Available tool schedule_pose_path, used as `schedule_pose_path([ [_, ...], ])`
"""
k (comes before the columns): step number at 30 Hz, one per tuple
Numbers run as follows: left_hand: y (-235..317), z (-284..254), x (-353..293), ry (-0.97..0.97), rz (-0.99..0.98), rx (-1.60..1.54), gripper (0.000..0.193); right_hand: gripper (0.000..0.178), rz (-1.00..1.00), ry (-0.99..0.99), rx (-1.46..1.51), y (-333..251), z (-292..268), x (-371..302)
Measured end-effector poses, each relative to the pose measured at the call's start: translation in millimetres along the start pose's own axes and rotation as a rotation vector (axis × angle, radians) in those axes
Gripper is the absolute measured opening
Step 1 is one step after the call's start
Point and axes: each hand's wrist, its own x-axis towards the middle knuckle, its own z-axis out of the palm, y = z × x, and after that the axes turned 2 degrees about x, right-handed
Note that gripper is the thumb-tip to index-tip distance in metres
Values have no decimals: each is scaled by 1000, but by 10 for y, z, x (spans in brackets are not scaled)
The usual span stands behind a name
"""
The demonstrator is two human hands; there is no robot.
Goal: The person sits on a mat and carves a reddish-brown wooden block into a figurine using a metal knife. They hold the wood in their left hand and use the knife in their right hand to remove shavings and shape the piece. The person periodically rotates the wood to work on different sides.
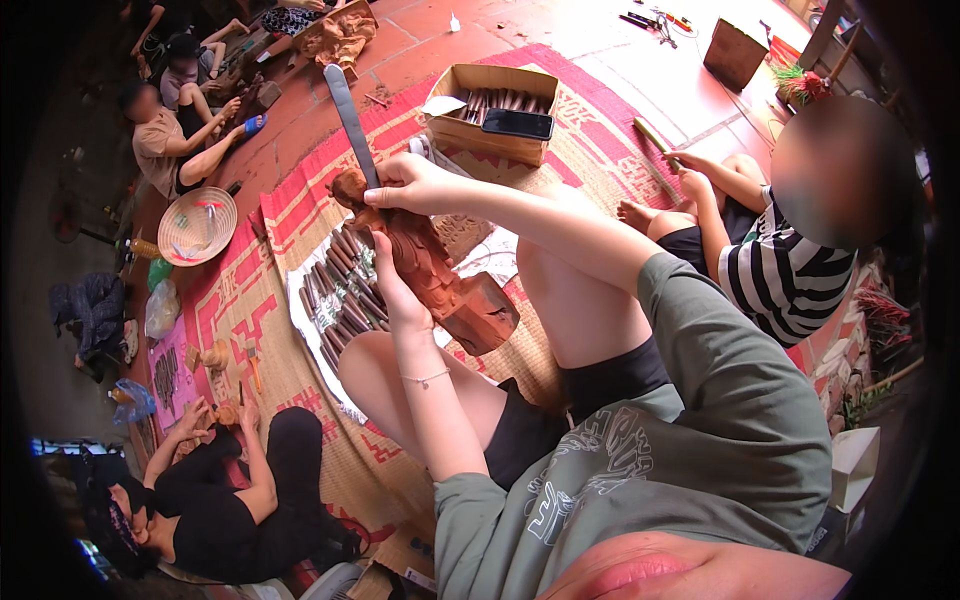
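My left hand [400, 296] grips a reddish-brown wood carving [432, 268] of a figure, its thumb up along the side and its other fingers mostly hidden behind. The carving leans over my bent legs, with its blocky base [482, 315] toward me. In my closed right hand [424, 185] is a long, flat, dark grey tool [348, 122] with a rounded end, which looks like a flat file. It points up and away, and its lower part meets the carving's top near my fingers; whether the two touch, I cannot tell.
Many slim carving tools [345, 290] lie on a white cloth left of my knees. Ahead stands a box [468, 138] of more tools with a phone [518, 123] on it. Co-workers sit at right, lower left and far left. A round basket [197, 228] stands beyond the mat.
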Motion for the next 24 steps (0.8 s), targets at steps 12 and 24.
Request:
schedule_pose_path([
  [12,-53,38,54,-16,-31,-47,53,34,-35,-24,189,45,-42,9],
  [24,67,112,-19,25,31,61,59,30,-46,-159,350,-93,-77,-16],
])
